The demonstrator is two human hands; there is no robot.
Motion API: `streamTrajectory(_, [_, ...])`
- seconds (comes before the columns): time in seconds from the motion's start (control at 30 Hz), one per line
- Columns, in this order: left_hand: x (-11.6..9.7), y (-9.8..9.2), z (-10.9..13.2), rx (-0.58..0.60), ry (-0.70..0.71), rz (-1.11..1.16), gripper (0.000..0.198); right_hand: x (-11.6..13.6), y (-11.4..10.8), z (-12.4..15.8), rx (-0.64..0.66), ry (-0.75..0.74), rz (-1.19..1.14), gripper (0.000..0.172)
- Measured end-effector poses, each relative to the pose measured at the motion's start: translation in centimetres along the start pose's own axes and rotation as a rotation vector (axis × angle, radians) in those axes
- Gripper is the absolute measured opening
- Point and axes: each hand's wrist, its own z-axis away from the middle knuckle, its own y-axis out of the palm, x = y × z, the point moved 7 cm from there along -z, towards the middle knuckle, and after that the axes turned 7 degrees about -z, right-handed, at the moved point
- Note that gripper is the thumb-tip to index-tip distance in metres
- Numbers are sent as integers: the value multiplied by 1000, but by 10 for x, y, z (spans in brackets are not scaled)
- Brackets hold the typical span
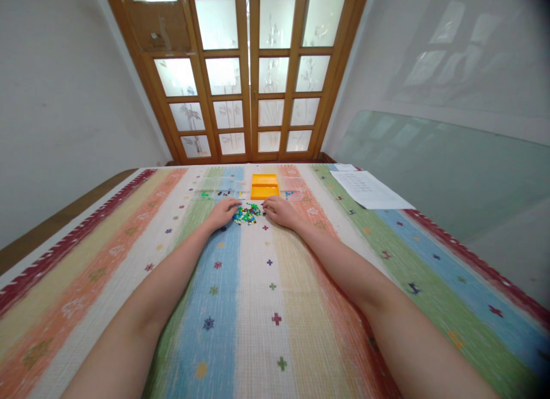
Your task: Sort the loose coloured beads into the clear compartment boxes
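A loose pile of tiny pieces (pixel 248 214), mostly green and blue with some yellow and dark red, lies on the striped tablecloth between my hands. At its left edge is my left hand (pixel 221 214), fingers curled in together at the pieces. My right hand (pixel 280 211) rests at the right edge, fingers bent and pressed together by the pile. Whatever either hand pinches is too small to make out. Just behind the pile stands an open orange plastic box (pixel 265 191).
A clear compartment tray (pixel 232 184) left of the orange box holds green, dark red and yellow pieces. Right of the box, blue pieces (pixel 289 194) lie in another clear tray. Printed sheets (pixel 367 190) lie farther right. A wooden glazed door (pixel 251 95) stands beyond the table.
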Motion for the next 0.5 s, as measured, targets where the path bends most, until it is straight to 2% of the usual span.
streamTrajectory(0.2, [3, 1, 0, 13, 1, 69, 33, 20, 0, -3, 13, -55, -46, 16])
streamTrajectory(0.5, [2, 1, 0, 38, 43, 41, 36, 53, 21, -5, 223, -118, -143, 14])
